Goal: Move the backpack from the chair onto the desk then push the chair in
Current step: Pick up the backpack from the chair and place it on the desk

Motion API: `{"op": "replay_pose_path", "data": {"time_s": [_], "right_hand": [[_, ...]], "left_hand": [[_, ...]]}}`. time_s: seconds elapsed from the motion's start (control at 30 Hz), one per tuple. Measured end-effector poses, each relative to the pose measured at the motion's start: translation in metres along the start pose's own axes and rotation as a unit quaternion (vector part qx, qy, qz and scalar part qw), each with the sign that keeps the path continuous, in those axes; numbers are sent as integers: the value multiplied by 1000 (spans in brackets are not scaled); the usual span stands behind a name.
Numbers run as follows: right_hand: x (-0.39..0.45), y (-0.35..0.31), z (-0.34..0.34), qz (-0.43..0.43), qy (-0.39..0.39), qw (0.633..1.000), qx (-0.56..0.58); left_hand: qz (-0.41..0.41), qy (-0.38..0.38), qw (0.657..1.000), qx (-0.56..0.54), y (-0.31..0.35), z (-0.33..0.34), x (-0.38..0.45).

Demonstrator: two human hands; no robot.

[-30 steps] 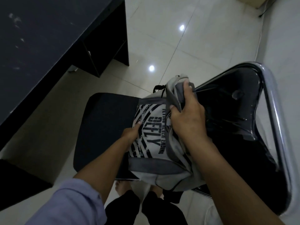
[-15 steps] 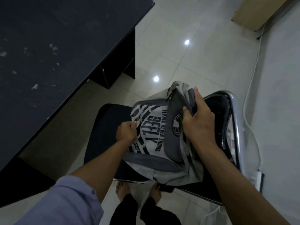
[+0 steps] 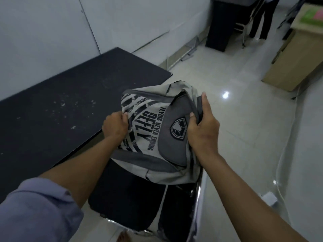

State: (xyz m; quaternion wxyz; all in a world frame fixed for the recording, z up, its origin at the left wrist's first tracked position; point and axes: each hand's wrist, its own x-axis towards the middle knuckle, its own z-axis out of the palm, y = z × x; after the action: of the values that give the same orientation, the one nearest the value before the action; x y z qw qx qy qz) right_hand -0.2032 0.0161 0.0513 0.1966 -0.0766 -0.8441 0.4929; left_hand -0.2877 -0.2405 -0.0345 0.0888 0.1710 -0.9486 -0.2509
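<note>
A grey backpack [image 3: 153, 130] with black stripes and lettering hangs in the air above the black chair [image 3: 125, 199], clear of its seat. My left hand [image 3: 115, 126] grips the backpack's left side. My right hand [image 3: 202, 130] holds its dark top edge on the right. The black desk [image 3: 56, 109] lies to the left, its near edge just beside my left hand. The chair's chrome frame [image 3: 197, 194] shows under the backpack, to the right of the seat.
A pale wall runs behind the desk. White tiled floor spreads to the right, with a cable and a white plug block [image 3: 269, 198] along the right wall. A wooden cabinet [image 3: 293, 63], a dark cabinet [image 3: 220, 25] and a standing person's legs [image 3: 262, 20] are at the far end.
Both hands have lifted the backpack off the chair seat and carried it up and left toward the desk. My view has tilted upward, showing the wall and the far room.
</note>
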Motion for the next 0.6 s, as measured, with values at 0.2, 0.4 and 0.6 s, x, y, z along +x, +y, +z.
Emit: {"op": "replay_pose_path", "data": {"time_s": [0.2, 0.4, 0.6], "right_hand": [[37, -9, -55, -37, -5, 999, 31], [62, -13, -78, -45, 10, 997, 61], [94, 6, -93, -9, 8, 995, 101]], "left_hand": [[7, 70, 997, 22, 71, -40, -14], [33, 114, 992, 45, 117, -68, -8], [43, 141, 986, 77, 153, -70, -1]]}}
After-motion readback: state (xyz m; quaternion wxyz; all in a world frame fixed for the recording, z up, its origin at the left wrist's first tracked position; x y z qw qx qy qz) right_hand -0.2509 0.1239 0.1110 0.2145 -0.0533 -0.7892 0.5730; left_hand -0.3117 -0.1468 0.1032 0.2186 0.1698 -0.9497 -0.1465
